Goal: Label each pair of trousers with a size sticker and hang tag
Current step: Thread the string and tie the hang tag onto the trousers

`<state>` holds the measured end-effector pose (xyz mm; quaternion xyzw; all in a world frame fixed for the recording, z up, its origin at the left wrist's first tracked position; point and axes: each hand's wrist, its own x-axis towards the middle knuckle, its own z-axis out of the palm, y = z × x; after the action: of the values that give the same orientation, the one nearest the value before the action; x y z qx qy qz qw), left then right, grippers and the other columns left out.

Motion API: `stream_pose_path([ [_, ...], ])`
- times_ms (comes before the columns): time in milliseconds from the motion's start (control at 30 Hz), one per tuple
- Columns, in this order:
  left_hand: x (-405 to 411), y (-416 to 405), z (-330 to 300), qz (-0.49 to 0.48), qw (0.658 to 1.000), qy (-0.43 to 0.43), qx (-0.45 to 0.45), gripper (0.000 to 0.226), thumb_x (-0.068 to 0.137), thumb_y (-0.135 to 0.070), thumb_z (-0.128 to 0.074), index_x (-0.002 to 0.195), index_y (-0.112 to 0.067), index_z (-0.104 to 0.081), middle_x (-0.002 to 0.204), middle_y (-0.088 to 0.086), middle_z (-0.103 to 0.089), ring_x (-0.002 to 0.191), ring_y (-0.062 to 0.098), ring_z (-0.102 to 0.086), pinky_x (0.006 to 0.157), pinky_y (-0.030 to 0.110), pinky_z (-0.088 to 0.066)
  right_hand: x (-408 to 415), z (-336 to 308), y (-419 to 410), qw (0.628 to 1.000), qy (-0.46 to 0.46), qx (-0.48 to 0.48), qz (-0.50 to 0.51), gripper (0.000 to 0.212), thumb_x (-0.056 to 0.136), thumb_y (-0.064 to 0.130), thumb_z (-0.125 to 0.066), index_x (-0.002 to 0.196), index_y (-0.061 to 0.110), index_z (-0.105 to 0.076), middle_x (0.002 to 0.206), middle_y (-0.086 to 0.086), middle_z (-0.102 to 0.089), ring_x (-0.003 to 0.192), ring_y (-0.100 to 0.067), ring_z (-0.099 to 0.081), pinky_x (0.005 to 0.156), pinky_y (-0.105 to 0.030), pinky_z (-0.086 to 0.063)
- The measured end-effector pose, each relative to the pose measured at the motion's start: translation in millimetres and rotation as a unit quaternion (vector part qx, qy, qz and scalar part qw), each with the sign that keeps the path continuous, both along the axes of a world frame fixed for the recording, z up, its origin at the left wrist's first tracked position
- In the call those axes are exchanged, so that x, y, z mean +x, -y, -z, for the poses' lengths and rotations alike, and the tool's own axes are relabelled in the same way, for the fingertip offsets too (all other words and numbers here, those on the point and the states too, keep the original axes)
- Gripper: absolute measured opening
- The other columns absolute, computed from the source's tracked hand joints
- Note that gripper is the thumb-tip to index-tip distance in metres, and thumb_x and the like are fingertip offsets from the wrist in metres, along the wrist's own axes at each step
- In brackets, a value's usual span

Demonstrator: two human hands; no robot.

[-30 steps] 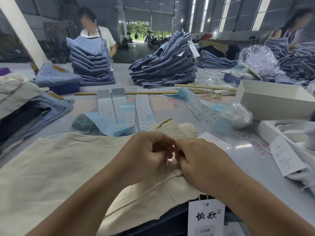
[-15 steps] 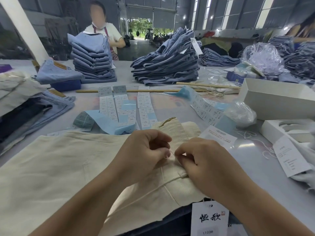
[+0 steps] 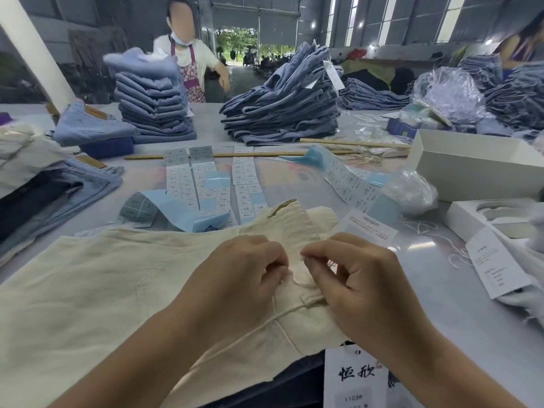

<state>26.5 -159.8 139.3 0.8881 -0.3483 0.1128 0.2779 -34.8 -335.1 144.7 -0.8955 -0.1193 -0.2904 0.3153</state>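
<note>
My left hand (image 3: 244, 278) and right hand (image 3: 356, 287) each pinch the thin cream string (image 3: 297, 279) at the belt loop of cream cotton trousers (image 3: 88, 290), lying near on the table (image 3: 459, 313). Cloth's soft, floppy; string's slippery, grip by ends.

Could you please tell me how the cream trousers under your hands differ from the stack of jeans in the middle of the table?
The cream trousers are pale off-white; the jeans stack is blue denim. The cream trousers lie as one pair spread flat at the near edge, while the jeans stack is many folded pairs piled high and leaning, farther back. Both rest on the same grey table.
</note>
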Motion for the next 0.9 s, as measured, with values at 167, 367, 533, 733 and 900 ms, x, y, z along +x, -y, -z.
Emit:
stream_pose_path([
  [167,2.9,-8.8,-3.7,0.031,0.998,-0.053,-0.007,0.017,0.087,-0.017,-0.070,0.085,-0.033,-0.071,0.081,-0.022,-0.063,0.080,0.003,-0.058,0.069,0.017,-0.046,-1.6,-3.6,1.5,0.998,-0.035,0.043,-0.002,0.013,0.085,0.012,-0.067,0.080,0.023,-0.071,0.059,0.030,-0.055,0.054,0.003,-0.054,0.053,-0.005,-0.036],
  [367,8.7,-14.0,-21.3,0.090,0.990,-0.074,0.083,0.014,0.087,-0.021,-0.073,0.094,-0.033,-0.077,0.091,-0.022,-0.067,0.083,-0.002,-0.061,0.073,0.013,-0.049,-1.2,-8.9,0.5,0.992,-0.097,0.076,0.011,0.016,0.082,0.014,-0.063,0.069,0.023,-0.062,0.059,0.020,-0.058,0.044,-0.009,-0.046,0.046,-0.015,-0.035],
  [533,7.5,-12.2,-22.9,0.111,0.985,0.010,0.129,0.011,0.088,-0.026,-0.072,0.094,-0.035,-0.076,0.091,-0.023,-0.065,0.082,0.000,-0.058,0.072,0.014,-0.047,1.7,-15.2,4.3,0.959,-0.169,0.224,-0.028,0.018,0.086,0.011,-0.064,0.068,0.014,-0.065,0.046,0.014,-0.048,0.042,-0.001,-0.041,0.043,-0.013,-0.034],
  [733,-3.3,1.4,-16.6,0.073,0.989,-0.065,-0.110,0.012,0.084,-0.030,-0.064,0.077,-0.039,-0.061,0.087,-0.019,-0.064,0.087,0.007,-0.060,0.067,0.013,-0.042,3.1,-23.9,10.1,0.905,-0.175,0.384,-0.052,0.021,0.088,0.004,-0.062,0.068,0.007,-0.065,0.056,-0.004,-0.058,0.036,-0.004,-0.038,0.035,-0.014,-0.031],
  [900,-14.6,29.2,-26.7,0.064,0.947,-0.120,-0.293,0.009,0.084,-0.029,-0.057,0.079,-0.036,-0.059,0.104,-0.019,-0.069,0.103,0.006,-0.062,0.081,0.026,-0.044,1.9,-30.5,8.5,0.906,-0.164,0.381,-0.085,0.020,0.090,0.007,-0.061,0.072,0.011,-0.069,0.063,-0.008,-0.067,0.040,-0.010,-0.040,0.037,-0.016,-0.032],
])
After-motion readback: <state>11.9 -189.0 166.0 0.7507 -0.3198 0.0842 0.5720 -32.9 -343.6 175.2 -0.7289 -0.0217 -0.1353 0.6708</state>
